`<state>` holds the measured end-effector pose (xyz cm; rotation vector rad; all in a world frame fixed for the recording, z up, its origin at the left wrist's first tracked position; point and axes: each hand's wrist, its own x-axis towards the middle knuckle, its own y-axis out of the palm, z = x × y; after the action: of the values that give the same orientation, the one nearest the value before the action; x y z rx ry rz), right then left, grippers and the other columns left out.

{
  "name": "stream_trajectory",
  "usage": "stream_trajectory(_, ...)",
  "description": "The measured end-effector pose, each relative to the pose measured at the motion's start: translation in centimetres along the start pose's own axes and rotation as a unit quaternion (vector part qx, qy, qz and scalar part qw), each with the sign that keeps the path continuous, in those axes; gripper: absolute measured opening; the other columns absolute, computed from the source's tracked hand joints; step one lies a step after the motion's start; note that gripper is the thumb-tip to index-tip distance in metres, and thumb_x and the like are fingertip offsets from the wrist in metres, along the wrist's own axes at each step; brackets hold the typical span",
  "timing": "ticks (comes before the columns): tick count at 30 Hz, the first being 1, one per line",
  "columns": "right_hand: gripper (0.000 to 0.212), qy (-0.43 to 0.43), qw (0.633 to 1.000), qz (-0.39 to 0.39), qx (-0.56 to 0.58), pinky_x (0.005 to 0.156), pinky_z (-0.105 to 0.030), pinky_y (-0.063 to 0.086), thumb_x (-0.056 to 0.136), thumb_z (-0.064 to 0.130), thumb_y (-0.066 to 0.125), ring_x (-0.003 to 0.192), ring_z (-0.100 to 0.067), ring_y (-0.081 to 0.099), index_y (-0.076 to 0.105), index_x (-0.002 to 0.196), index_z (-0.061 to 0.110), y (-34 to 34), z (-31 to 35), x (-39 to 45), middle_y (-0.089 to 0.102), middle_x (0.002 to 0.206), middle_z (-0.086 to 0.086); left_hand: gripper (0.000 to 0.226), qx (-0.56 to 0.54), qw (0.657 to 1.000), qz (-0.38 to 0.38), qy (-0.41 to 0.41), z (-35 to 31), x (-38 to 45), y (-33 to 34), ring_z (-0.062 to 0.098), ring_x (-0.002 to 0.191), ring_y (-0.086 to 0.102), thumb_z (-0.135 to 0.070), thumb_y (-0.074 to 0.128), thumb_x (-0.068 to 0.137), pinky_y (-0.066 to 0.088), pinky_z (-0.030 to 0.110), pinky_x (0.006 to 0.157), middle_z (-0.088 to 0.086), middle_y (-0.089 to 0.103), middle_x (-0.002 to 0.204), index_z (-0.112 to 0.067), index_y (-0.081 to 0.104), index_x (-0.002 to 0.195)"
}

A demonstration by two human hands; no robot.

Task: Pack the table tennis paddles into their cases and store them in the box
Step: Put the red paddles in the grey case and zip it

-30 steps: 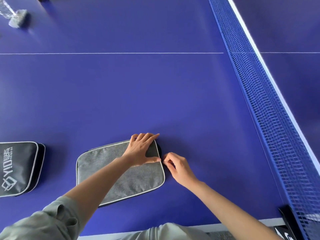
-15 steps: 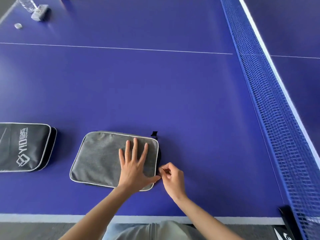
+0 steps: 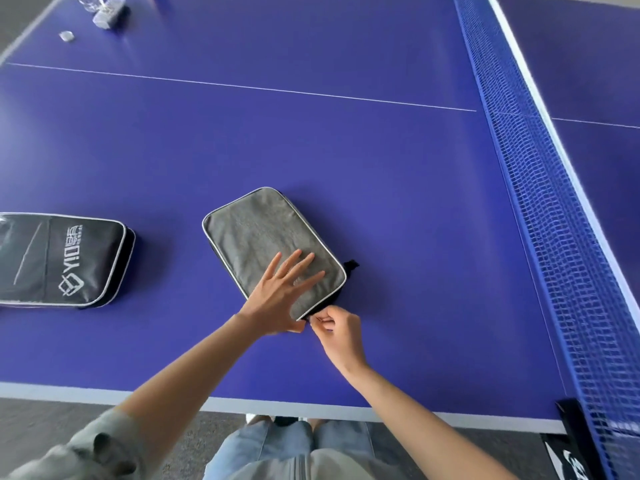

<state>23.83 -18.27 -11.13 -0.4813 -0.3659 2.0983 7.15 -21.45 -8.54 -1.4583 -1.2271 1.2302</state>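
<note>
Left hand (image 3: pixel 280 296) is pressing flat on grey case (image 3: pixel 266 244); right hand (image 3: pixel 337 329) is pinching, probably, its zipper pull. Black case (image 3: pixel 65 259) is lying closed; boxing remains.

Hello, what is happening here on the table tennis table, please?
A person is closing a grey paddle case on the blue table. The left hand presses flat on the case, while the right hand pinches at its near corner, probably the zipper pull. A black case lies to the left, apart. No box is in view.
</note>
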Motion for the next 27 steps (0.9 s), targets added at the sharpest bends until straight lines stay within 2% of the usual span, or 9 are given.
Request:
stream_trajectory(2,0.007,0.000,1.000,-0.009,0.001,0.068,-0.010,0.051,0.084,0.007,0.067,0.075,-0.012,0.068,0.070,0.085,0.001,0.5,0.1,0.2,0.072,0.080,-0.007,0.086,-0.054,0.994,-0.092,-0.029,-0.6,-2.0,0.6,0.031,0.143,0.023,-0.042,0.078,0.064,0.023,0.052,0.115,0.009,0.029,0.153,-0.022,0.043,0.140)
stream_trajectory(3,0.006,0.002,1.000,-0.011,0.005,0.068,-0.010,0.051,0.083,0.007,0.068,0.075,-0.012,0.068,0.071,0.085,0.002,0.8,0.1,0.1,0.073,0.080,-0.007,0.075,-0.070,0.988,-0.133,-0.044,-0.8,-2.8,1.1,0.034,0.136,0.036,-0.036,0.083,0.061,0.033,0.054,0.109,0.012,0.045,0.143,-0.014,0.056,0.128)
stream_trajectory(5,0.005,-0.003,1.000,-0.013,0.005,0.066,-0.008,0.050,0.083,0.008,0.069,0.071,-0.007,0.067,0.071,0.084,0.004,1.6,0.1,-0.1,0.072,0.079,-0.004,0.050,-0.091,0.977,-0.178,-0.074,-1.1,-3.7,1.9,0.037,0.128,0.046,-0.028,0.085,0.063,0.038,0.056,0.104,0.013,0.058,0.129,-0.005,0.066,0.103)
stream_trajectory(8,0.006,-0.014,1.000,-0.022,-0.009,0.064,-0.011,0.051,0.081,0.012,0.072,0.067,-0.005,0.065,0.071,0.082,0.005,2.3,0.2,-0.2,0.071,0.076,-0.003,0.032,-0.102,0.971,-0.206,-0.072,-1.0,-4.2,2.6,0.040,0.124,0.050,-0.022,0.084,0.067,0.039,0.061,0.100,0.014,0.063,0.121,-0.001,0.066,0.083)
stream_trajectory(12,0.013,-0.079,0.994,-0.028,-0.073,0.058,-0.019,0.049,0.082,0.014,0.072,0.062,-0.011,0.059,0.064,0.075,0.005,1.8,0.0,0.3,0.064,0.072,-0.003,0.025,-0.095,0.968,-0.232,-0.032,-0.6,-4.3,2.8,0.044,0.117,0.054,-0.016,0.084,0.067,0.043,0.064,0.093,0.014,0.066,0.117,-0.001,0.066,0.075)
stream_trajectory(15,0.021,-0.119,0.984,-0.020,-0.128,0.058,-0.027,0.046,0.086,0.018,0.068,0.062,-0.015,0.054,0.058,0.072,0.005,1.4,-0.2,0.6,0.059,0.073,-0.003,0.021,-0.102,0.964,-0.247,-0.016,-0.6,-4.4,2.9,0.045,0.117,0.054,-0.015,0.081,0.071,0.043,0.066,0.091,0.014,0.067,0.114,-0.002,0.064,0.071)
stream_trajectory(23,0.019,-0.166,0.975,-0.009,-0.147,0.063,-0.025,0.043,0.089,0.008,0.062,0.069,-0.019,0.052,0.052,0.072,0.004,0.9,-0.4,0.8,0.054,0.075,-0.004,0.018,-0.112,0.959,-0.259,-0.006,-0.4,-4.5,3.3,0.047,0.118,0.052,-0.012,0.075,0.077,0.040,0.067,0.093,0.011,0.066,0.118,-0.004,0.062,0.068)
stream_trajectory(27,0.019,-0.162,0.978,-0.014,-0.130,0.060,-0.032,0.046,0.088,0.008,0.062,0.066,-0.019,0.052,0.053,0.072,0.003,1.0,-0.8,0.9,0.054,0.074,-0.005,0.018,-0.120,0.957,-0.265,-0.015,-0.4,-4.5,3.6,0.046,0.120,0.051,-0.011,0.075,0.077,0.038,0.067,0.096,0.008,0.066,0.119,-0.004,0.062,0.067)
